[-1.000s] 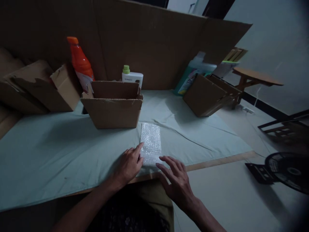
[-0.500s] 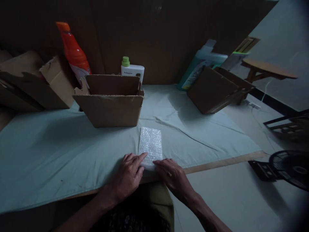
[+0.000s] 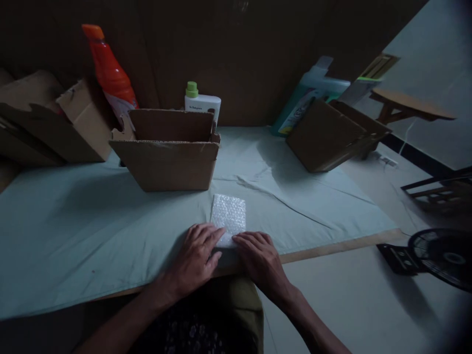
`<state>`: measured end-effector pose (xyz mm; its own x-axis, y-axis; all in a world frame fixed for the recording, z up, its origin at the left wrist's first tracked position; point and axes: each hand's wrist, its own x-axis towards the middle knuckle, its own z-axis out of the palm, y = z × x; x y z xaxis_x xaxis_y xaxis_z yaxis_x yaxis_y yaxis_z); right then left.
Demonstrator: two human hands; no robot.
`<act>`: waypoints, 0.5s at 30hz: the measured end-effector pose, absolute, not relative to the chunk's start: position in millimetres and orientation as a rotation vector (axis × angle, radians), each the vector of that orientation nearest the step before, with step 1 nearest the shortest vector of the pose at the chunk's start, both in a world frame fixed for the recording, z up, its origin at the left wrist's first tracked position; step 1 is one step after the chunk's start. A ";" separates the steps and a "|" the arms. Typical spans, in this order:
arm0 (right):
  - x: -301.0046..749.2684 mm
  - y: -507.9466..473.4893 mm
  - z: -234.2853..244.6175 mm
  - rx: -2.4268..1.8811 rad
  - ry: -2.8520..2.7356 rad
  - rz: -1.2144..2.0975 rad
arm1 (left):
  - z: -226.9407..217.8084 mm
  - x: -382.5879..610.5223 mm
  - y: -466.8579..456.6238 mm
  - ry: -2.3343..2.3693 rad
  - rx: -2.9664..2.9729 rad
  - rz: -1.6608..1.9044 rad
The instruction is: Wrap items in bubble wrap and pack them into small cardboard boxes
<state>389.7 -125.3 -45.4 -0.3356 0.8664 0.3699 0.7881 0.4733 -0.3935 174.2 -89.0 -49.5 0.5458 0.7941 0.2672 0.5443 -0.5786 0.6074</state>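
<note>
both my hands flat, fingers spread, nothing gripped. my left hand (image 3: 197, 255) and my right hand (image 3: 260, 258) press the near edge of the bubble wrap piece (image 3: 229, 216), which lies on the pale cloth (image 3: 92, 231) just beyond my fingertips, in front of the open cardboard box (image 3: 165, 157).

Dim room — a tall cardboard wall (image 3: 239, 49) backs the cloth-covered table (image 3: 73, 221); pale floor (image 3: 350, 295), a wooden stool (image 3: 409, 103), perhaps a fan (image 3: 442, 258) at right

arms (image 3: 147, 307): bare | lap: dark floral-print cloth (image 3: 191, 337) | olive fabric (image 3: 241, 302)
</note>
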 end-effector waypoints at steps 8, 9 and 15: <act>389.9 -134.0 -34.8 -1.439 -2.042 0.187 | -42.4 167.5 -84.5 1.268 2.238 0.567; 388.2 -135.2 -35.3 -1.431 -2.064 0.105 | -42.7 170.6 -80.6 1.313 2.253 0.555; 377.4 -126.8 -43.9 -1.384 -2.233 0.039 | -48.3 174.9 -75.0 1.380 2.045 0.734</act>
<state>377.4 -126.8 -43.9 -0.3518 0.8448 0.4032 0.8301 0.4807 -0.2828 174.9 -75.0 -48.3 0.3205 0.9384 0.1294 0.6317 -0.3135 0.7090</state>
